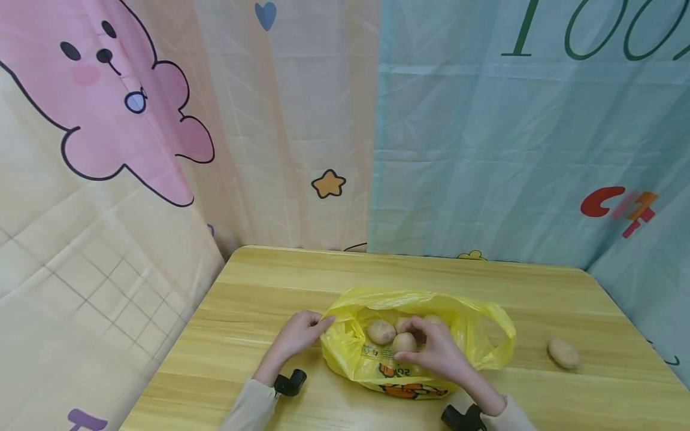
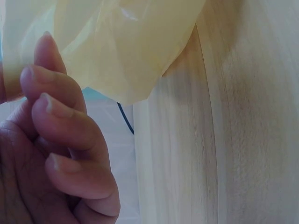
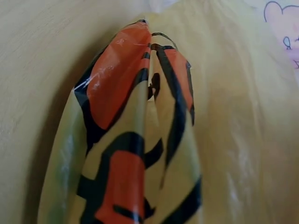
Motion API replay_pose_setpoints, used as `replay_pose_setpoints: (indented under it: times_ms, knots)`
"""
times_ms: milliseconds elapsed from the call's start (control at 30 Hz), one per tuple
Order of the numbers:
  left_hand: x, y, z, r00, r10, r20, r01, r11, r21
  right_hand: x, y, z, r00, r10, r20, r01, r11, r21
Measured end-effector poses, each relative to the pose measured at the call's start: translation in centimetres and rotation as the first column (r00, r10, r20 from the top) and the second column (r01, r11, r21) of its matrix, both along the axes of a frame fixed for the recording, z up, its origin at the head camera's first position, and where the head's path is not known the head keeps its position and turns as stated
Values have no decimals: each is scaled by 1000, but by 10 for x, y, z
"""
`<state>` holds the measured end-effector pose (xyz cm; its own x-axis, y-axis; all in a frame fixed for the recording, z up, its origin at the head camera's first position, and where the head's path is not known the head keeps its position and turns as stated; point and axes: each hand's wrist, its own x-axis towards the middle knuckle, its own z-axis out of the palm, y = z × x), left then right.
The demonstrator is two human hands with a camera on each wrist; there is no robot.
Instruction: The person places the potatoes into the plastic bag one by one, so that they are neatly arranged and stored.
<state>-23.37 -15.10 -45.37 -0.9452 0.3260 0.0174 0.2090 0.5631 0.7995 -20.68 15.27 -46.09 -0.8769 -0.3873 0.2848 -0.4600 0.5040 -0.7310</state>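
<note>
A yellow plastic bag lies on the table with its mouth spread open. Inside it are several potatoes. At the bag's left rim, my left hand pinches the plastic between thumb and fingers; in the left wrist view its fingers are bent beside the bag. My right hand reaches into the opening and grips a potato between thumb and fingers. The right wrist view shows the printed bag side, which hides that hand. Another potato lies outside, right of the bag.
The wooden table has rounded far corners. Printed curtains hang behind it and at both sides. Black wrist cameras are strapped to both wrists. A loop handle of the bag sticks out on the right.
</note>
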Motion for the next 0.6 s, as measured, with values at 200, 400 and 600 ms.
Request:
replay_pose_setpoints:
  times_ms: [200,400,600]
  knots:
    - [0,0,1,1000,8,3,-8,1000,-10,-1,-1,-4,999,13,37,-13,1000,3]
    - [0,0,1,1000,13,3,-13,1000,-10,-1,-3,-4,997,13,73,-14,1000,18]
    - [1,0,2,1000,15,2,-15,1000,-10,0,-5,-6,998,-3,61,0,998,58]
